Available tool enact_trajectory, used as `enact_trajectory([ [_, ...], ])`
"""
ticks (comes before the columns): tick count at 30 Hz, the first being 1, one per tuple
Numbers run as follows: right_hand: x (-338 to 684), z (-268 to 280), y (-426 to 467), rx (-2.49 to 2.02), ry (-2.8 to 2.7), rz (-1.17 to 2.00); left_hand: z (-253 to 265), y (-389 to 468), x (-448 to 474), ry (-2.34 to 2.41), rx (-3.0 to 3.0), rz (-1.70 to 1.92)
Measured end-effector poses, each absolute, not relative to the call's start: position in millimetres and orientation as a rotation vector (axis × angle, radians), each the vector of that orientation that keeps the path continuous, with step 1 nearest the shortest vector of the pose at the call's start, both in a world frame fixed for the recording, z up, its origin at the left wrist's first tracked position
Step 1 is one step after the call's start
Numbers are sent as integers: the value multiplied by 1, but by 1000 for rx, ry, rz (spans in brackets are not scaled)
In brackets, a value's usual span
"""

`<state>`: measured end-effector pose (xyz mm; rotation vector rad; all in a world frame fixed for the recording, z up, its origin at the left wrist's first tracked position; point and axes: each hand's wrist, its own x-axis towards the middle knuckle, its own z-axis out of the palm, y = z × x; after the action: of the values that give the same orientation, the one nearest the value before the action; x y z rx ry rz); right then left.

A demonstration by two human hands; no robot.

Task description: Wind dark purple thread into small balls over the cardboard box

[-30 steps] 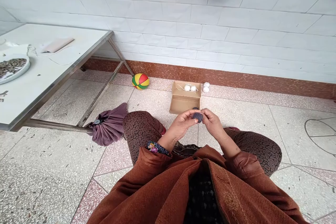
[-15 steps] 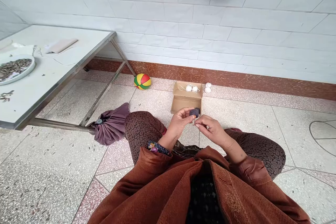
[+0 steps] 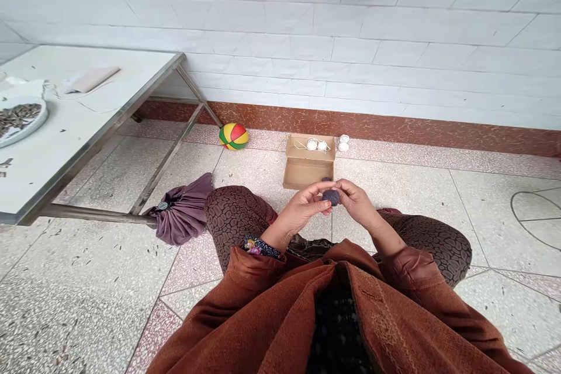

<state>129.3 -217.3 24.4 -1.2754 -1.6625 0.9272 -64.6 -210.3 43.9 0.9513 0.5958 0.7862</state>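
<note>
1. A speckled tile floor (image 3: 87, 298) meets a white tiled wall (image 3: 280, 23) across the top of the frame.
2. In the middle, the left hand (image 3: 302, 210) and right hand (image 3: 357, 203) both pinch a small dark ball (image 3: 331, 197) between them.
3. Just above sits an open cardboard box (image 3: 309, 170).
4. A colorful ball (image 3: 234, 135) lies to the left of the box.
5. A table (image 3: 79, 128) fills the upper left.

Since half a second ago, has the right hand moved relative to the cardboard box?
Yes. The right hand has come back up toward the cardboard box, closing on the dark ball that the left hand holds.
</note>
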Motion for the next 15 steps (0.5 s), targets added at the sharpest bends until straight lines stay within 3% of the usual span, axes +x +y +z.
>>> enact_trajectory([
  [15, 120, 24, -235, -1197, -1843, 789, 41, -206, -66, 790, 882, 934],
])
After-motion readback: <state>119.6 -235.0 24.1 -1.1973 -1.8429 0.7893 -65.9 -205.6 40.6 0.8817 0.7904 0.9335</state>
